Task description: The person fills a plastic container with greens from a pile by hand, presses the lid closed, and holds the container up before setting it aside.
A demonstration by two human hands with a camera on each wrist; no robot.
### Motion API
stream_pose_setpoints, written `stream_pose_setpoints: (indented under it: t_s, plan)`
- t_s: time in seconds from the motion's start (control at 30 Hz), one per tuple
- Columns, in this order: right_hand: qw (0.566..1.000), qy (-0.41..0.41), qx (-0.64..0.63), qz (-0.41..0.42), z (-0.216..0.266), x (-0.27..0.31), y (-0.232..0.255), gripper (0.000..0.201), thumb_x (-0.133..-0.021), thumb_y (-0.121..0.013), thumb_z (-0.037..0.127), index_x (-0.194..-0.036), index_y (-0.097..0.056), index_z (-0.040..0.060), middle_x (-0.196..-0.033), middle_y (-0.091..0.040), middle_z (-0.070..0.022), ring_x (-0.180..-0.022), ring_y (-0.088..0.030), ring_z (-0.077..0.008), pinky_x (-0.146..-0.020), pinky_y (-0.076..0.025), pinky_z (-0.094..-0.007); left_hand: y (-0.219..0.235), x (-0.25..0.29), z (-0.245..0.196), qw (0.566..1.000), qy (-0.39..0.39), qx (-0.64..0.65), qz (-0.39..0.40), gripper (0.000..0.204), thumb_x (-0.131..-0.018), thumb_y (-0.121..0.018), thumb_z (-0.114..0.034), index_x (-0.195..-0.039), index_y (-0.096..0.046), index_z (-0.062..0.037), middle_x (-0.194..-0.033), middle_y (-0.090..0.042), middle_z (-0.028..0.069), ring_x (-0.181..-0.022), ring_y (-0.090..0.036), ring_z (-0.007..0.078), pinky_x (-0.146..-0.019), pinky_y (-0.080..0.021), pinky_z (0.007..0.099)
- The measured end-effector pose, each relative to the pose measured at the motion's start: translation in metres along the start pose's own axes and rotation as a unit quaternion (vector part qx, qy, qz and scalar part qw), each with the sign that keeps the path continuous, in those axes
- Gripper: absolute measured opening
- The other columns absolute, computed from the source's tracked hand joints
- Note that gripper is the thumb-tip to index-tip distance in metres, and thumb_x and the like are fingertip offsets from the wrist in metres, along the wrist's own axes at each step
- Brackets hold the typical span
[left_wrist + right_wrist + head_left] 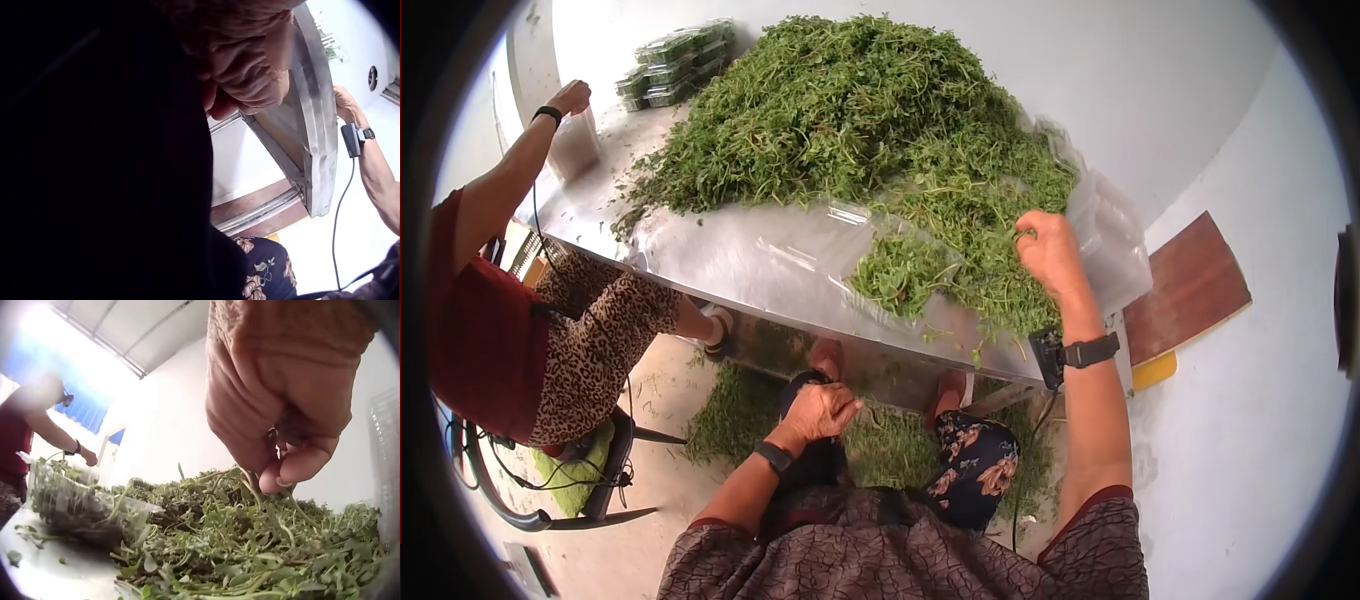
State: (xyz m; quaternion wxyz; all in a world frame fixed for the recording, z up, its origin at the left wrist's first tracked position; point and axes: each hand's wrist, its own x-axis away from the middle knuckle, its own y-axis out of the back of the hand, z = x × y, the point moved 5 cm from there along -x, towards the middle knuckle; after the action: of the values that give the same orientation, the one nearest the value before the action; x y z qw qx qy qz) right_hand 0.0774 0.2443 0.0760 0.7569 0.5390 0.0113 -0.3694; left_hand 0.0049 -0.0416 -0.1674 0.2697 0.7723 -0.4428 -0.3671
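Note:
My right hand (1050,250) is over the near right side of a large heap of leafy greens (850,100). In the right wrist view its thumb and fingertips pinch some green sprigs (253,487) at the top of the heap. Just left of it, a clear plastic clamshell box (815,250) lies with its lid spread on the metal table, greens filling one half. My left hand (818,410) hangs over my lap below the table edge, fingers loosely curled, nothing seen in it; the left wrist view is mostly dark cloth.
Stacked filled boxes (670,65) stand at the back left. Clear empty boxes (1108,235) are stacked at the table's right edge. Another person (490,310) sits at the left with a hand near a clear tub (575,145). Loose greens (890,445) lie on the floor under the table.

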Motion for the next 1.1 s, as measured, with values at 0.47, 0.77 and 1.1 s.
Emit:
stream_pose_setpoints:
  t_s: [0.47, 0.77, 1.1]
  plan:
    - [0.977, -0.044, 0.075, 0.196, 0.015, 0.014, -0.029, 0.058, -0.074, -0.07, 0.02, -0.129, -0.054, 0.0094, -0.096, -0.065, -0.0197, -0.089, -0.063, -0.0285, -0.08, -0.049, -0.0371, -0.022, -0.019, -0.02, 0.999, -0.016, 0.025, 0.041, 0.028, -0.086, -0.059, -0.029, -0.073, -0.065, -0.0056, -0.073, -0.063, 0.0114, -0.07, -0.063, 0.0307, -0.06, -0.051, 0.0404]
    - [0.968, 0.023, 0.118, 0.22, 0.033, 0.01, -0.053, 0.045, -0.07, -0.071, 0.023, -0.112, -0.065, 0.0068, -0.08, -0.065, -0.0163, -0.084, -0.063, -0.032, -0.077, -0.049, -0.04, -0.033, -0.025, -0.023, 0.997, -0.024, 0.066, 0.045, 0.03, -0.086, -0.059, -0.029, -0.071, -0.064, -0.0046, -0.072, -0.063, 0.0118, -0.068, -0.062, 0.0324, -0.06, -0.051, 0.0412]
    - [0.995, 0.061, 0.02, 0.074, 0.012, -0.004, -0.02, 0.02, -0.066, -0.06, 0.002, -0.084, -0.069, 0.0018, -0.074, -0.064, -0.021, -0.071, -0.064, -0.0347, -0.067, -0.051, -0.0405, -0.041, -0.031, -0.032, 0.993, -0.043, 0.08, 0.073, 0.026, -0.087, -0.059, -0.028, -0.076, -0.063, -0.0049, -0.075, -0.063, 0.0129, -0.07, -0.062, 0.033, -0.06, -0.05, 0.041]
